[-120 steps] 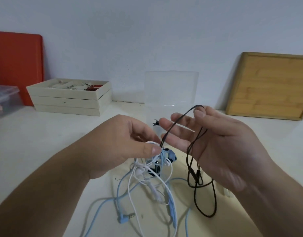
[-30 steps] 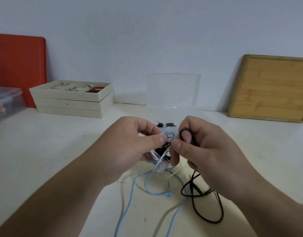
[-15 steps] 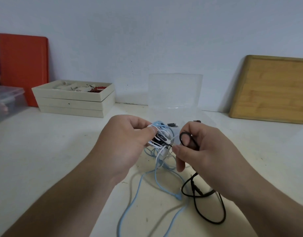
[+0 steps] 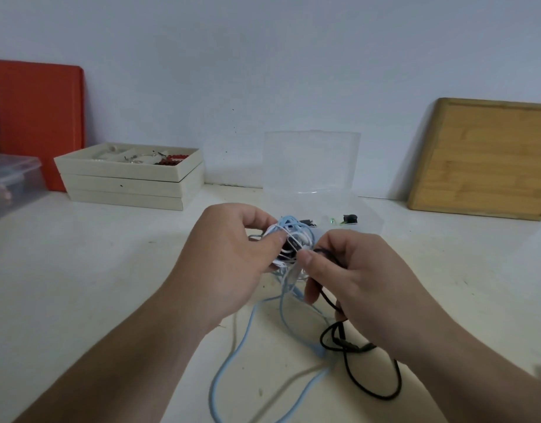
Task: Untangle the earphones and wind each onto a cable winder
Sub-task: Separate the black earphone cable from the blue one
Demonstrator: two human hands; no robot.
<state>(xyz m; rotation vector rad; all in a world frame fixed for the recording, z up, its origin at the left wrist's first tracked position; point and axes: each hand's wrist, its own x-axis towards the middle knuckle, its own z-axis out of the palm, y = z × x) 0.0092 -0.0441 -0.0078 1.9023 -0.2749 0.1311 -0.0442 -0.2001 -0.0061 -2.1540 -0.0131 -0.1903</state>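
Observation:
A knot of white, light blue and black earphone cables hangs between my hands above the table. My left hand pinches the knot from the left, thumb on the white loops. My right hand pinches the black cable at the knot's right side, fingers curled round it. The black cable trails from under my right hand into loops on the table. The light blue cable drops from the knot and runs toward me. No cable winder is clearly visible.
A clear plastic box with its lid up stands just behind the hands, small parts inside. Stacked cream trays and an orange board are at back left, a wooden tray leans at back right, a clear bin at far left.
Both hands have closed in on the knot and lifted it higher; my right hand, earlier open with the black cable draped over it, now pinches that cable at the knot.

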